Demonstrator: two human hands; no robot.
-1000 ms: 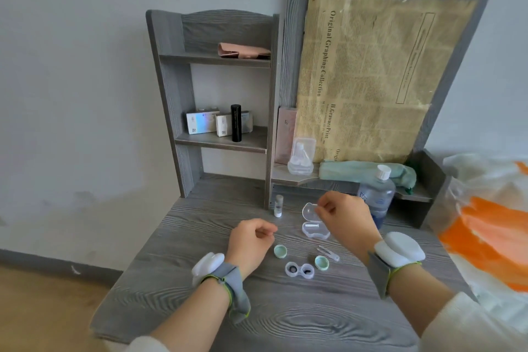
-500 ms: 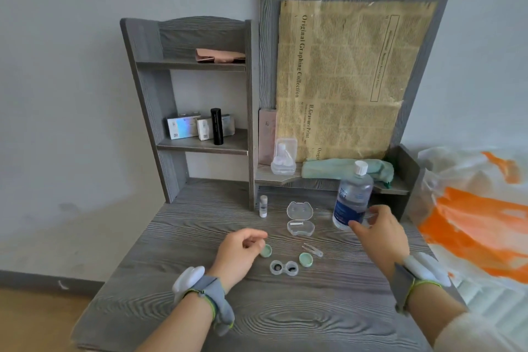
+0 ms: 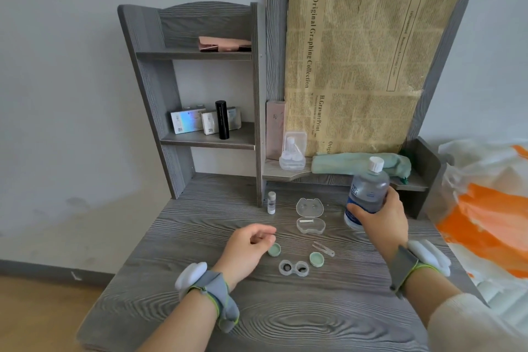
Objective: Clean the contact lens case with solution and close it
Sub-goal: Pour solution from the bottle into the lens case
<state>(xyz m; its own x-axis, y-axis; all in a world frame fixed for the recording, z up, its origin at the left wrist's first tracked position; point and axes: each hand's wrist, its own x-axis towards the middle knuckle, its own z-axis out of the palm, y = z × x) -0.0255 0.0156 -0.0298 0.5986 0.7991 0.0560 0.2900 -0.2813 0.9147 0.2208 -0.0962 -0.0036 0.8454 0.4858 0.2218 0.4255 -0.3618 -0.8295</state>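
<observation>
- Our lens case [image 3: 294, 268] lies on the table [image 3: 314, 317] with both cups open. The two cups sit side by side, left to right.
- Our right hand [image 3: 383, 217] is wrapped around the solution bottle [image 3: 368, 191]. The bottle is behind the lens case and off to its right, well apart from it. It stands almost straight up, and its white top is on.
- To rinse the cups, we think the bottle has to come toward us and to the left, then tip over the lens case.
- Our left hand [image 3: 248, 248] is nearer, just left of the lens case. Its fingers are loosely curled, and we see nothing in them.
- One green cap [image 3: 274, 250] lies to the left of the lens case, right by our left fingertips. The other green cap [image 3: 317, 259] lies just to its right.
- Our hand hides the bottom of the bottle, so we cannot tell if it is off the table.
- There is something dark in each cup, but it is too small to make out.
</observation>
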